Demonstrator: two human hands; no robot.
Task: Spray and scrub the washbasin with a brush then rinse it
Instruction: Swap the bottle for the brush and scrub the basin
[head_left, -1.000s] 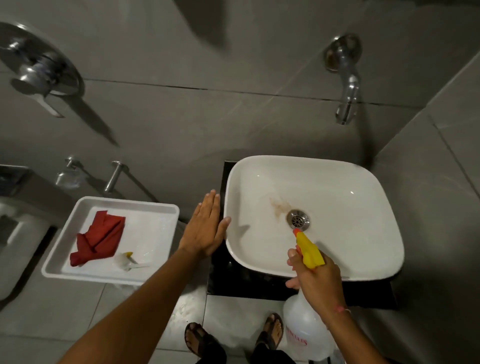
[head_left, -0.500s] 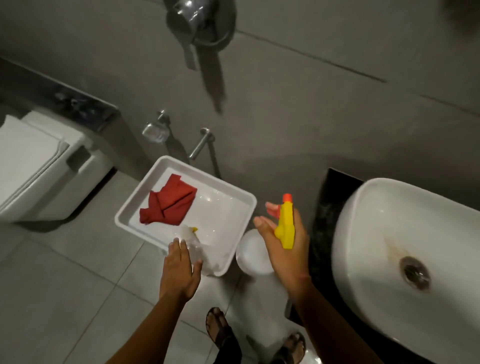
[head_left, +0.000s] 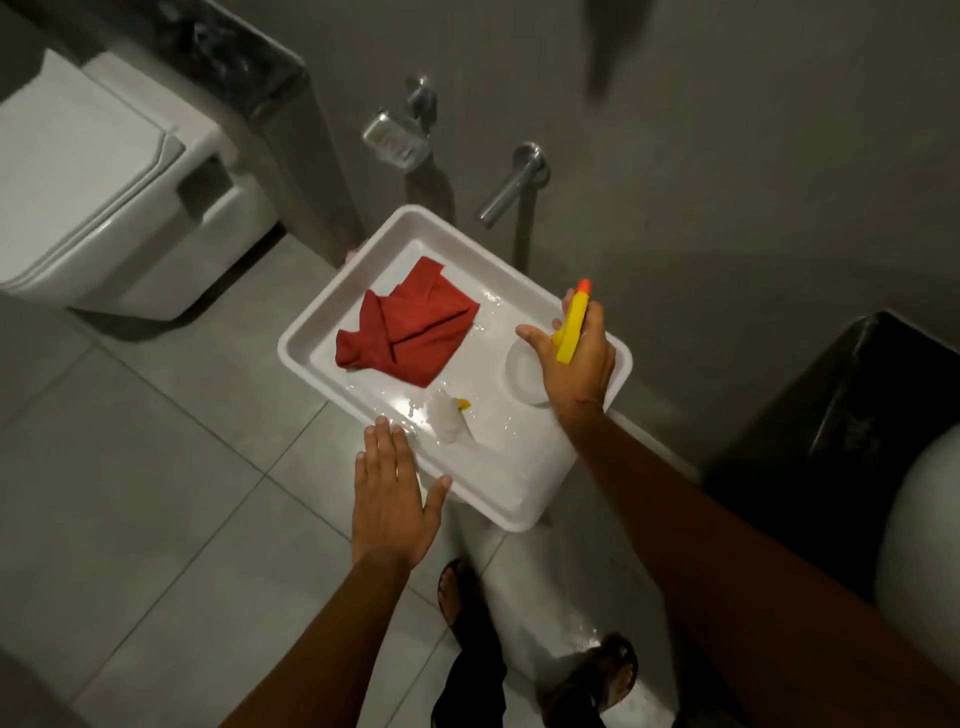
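Right hand (head_left: 574, 358) wrapped around spray bottle (head_left: 571, 325) neck, over white tray (head_left: 306, 338) right side. Left hand (head_left: 389, 493) open, flat, at tray near edge. Brush (head_left: 451, 422) lying in tray: light, likely wet and slippery; grip at handle.

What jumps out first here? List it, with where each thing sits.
The crumpled red cloth stands out, lying in the far-left part of the white rectangular plastic tray. Next is the yellow spray head with orange nozzle, gripped by the right hand over the tray's right end. The left hand hovers open, flat, at the tray's near edge.
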